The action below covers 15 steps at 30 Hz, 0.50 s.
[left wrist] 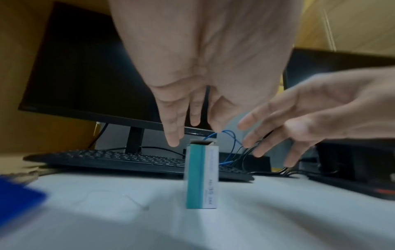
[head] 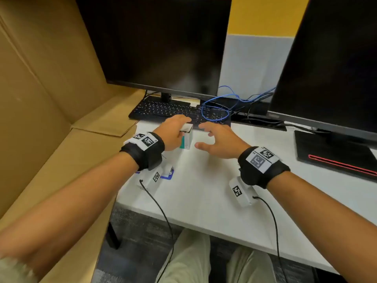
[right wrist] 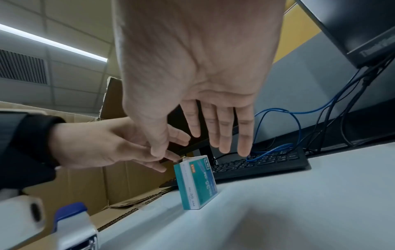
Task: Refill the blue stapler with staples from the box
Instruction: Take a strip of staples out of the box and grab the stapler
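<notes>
The staple box, teal and white, stands on end on the white table just before the keyboard, its top flap open. My left hand hovers over the box top with loosely straight fingers; I cannot tell whether they touch it. My right hand is open just right of the box, fingers spread, holding nothing. In the right wrist view the box stands below both hands. The blue stapler lies under my left wrist, mostly hidden; its white and blue end shows at lower left.
A black keyboard with a blue cable looped over it lies behind the box. Two dark monitors stand behind. A big cardboard box borders the table on the left; a black pad with a red stripe lies at right.
</notes>
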Motion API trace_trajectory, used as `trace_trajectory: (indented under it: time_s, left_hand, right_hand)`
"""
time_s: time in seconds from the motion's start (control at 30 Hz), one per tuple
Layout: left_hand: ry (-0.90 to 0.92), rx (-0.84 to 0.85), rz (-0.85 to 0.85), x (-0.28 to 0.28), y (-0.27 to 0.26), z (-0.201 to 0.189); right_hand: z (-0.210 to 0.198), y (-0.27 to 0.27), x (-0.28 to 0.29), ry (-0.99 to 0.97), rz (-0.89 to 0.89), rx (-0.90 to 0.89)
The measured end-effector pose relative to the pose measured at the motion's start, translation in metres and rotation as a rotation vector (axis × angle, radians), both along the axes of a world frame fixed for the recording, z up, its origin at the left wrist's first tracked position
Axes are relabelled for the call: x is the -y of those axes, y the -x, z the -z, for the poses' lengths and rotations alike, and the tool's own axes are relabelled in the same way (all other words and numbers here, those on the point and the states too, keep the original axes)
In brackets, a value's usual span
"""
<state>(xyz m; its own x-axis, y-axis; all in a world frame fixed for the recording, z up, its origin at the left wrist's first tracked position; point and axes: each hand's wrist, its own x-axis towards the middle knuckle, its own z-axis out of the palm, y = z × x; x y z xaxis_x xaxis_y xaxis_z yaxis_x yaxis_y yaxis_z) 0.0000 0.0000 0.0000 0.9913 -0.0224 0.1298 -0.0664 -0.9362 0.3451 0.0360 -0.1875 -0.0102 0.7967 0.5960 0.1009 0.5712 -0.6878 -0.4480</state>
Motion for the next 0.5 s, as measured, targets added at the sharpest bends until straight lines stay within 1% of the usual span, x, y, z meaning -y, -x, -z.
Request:
trace_trajectory:
  time_s: [0.03, 0.13, 0.17, 0.33, 0.5]
  left_hand:
    - [-0.026, -0.028, 0.000, 0.000, -0.004, 0.000]
    - [-0.027, -0.127, -0.026, 0.004, -0.013, 0.000]
    - [-0.031, -0.133, -0.022, 0.004, -0.017, 0.000]
    - [-0.118, -0.053, 0.056, 0.006, -0.021, -0.003]
    - [-0.061, -0.032, 0.029, 0.008, -0.026, 0.000]
  right_hand:
    - [0.002, -0.001, 0.000, -0.014, 0.005, -0.013]
    - [0.006, 0.000, 0.003, -0.007, 0.025, -0.029]
    - [0.008, -0.003, 0.004, -0.017, 0.033, -0.035]
    - [0.017, -0.009, 0.011, -0.037, 0.073, -0.068]
    - [0.020, -0.012, 0.007, -0.046, 0.063, -0.073]
